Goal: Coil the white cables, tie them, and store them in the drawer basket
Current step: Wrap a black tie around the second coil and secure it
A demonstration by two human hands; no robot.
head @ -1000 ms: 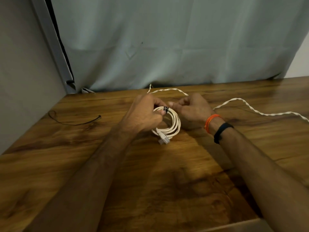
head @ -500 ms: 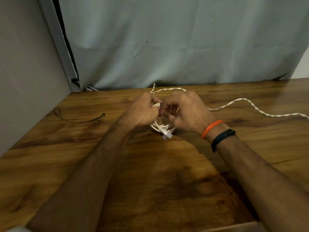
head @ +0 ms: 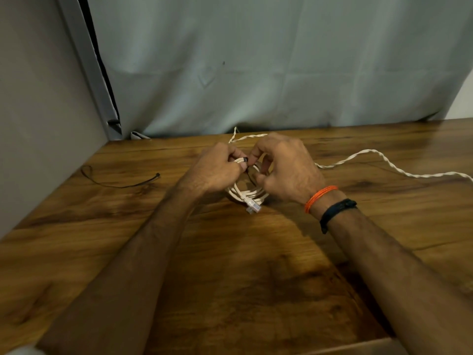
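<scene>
A coiled white cable with a clear plug at its near side is held upright on the wooden table. My left hand grips the top of the coil, where a black tie wraps the strands. My right hand pinches the black tie from the right, with its fingers curled over the coil. A second, twisted white cable lies loose across the table behind my right hand and runs off to the right.
A spare black tie lies on the table at the left, near the grey wall. A grey-blue curtain hangs behind the table. A pale edge shows at the bottom right.
My right hand came in from the right and closed on the tie at the top of the coil. Both hands now work close together. The view has shifted slightly.
</scene>
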